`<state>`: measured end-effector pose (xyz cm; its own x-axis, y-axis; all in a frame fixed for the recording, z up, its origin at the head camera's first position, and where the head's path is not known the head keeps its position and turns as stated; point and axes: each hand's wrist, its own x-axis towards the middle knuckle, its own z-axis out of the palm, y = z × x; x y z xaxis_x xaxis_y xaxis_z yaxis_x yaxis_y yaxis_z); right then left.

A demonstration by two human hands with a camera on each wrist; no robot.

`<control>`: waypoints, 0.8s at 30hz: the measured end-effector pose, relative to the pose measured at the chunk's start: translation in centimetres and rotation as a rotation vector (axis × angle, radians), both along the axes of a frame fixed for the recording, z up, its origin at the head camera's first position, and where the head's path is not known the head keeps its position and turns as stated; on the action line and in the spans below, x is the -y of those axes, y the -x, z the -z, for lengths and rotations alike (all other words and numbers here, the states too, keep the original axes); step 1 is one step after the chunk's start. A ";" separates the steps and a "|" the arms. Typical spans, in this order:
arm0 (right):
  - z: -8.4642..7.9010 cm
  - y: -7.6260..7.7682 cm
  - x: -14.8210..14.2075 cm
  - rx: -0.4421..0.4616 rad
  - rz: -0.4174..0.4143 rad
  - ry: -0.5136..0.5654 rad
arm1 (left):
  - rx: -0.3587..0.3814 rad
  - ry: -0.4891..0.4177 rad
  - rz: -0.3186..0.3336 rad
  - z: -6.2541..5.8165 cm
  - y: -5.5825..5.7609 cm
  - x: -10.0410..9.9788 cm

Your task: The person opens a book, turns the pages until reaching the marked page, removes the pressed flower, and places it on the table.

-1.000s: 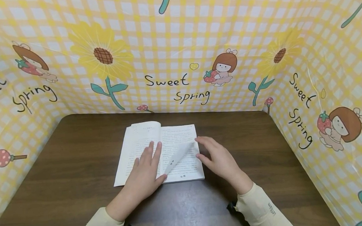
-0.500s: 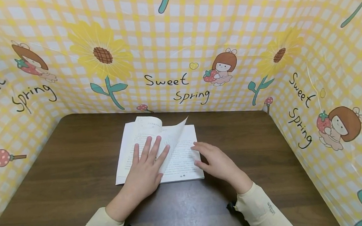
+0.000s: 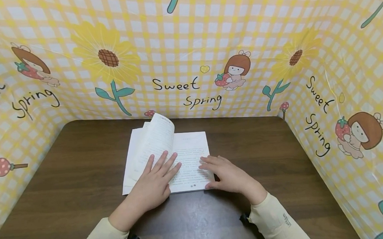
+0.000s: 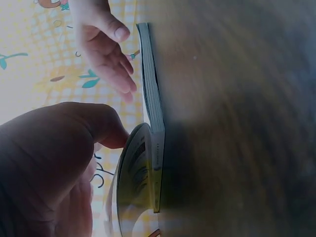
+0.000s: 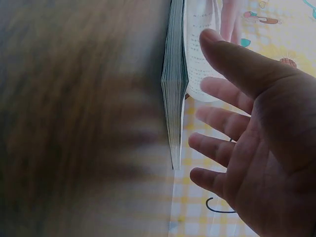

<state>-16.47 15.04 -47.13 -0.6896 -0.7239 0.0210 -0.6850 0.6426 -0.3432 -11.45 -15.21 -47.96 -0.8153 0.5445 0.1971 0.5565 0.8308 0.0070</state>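
Paperback book (image 3: pixel 187 145) lies open on wooden table (image 3: pixel 262 139), left hand (image 3: pixel 154 185) straight-fingered on its left leaves (image 3: pixel 157 136), right hand (image 3: pixel 230 175) spread over its right edge, neither gripping; leaves likely light, floppy, best pinched at corners.

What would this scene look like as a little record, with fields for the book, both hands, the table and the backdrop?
Book: open, left pages curling up
Left hand: fingers spread over the left pages
Right hand: at the right page's outer side, holding nothing
Table: dark brown, wood-grained
Backdrop: yellow-checked cloth with sunflowers and "Sweet Spring" lettering
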 end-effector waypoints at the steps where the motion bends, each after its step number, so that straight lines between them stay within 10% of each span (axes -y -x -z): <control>1: 0.0 0.0 0.0 0.003 -0.002 -0.004 | 0.013 -0.002 -0.002 0.0 0.0 0.0; 24: 0.0 -0.1 -0.2 0.075 -0.005 -0.031 | 0.208 0.011 -0.145 -0.4 -0.5 0.2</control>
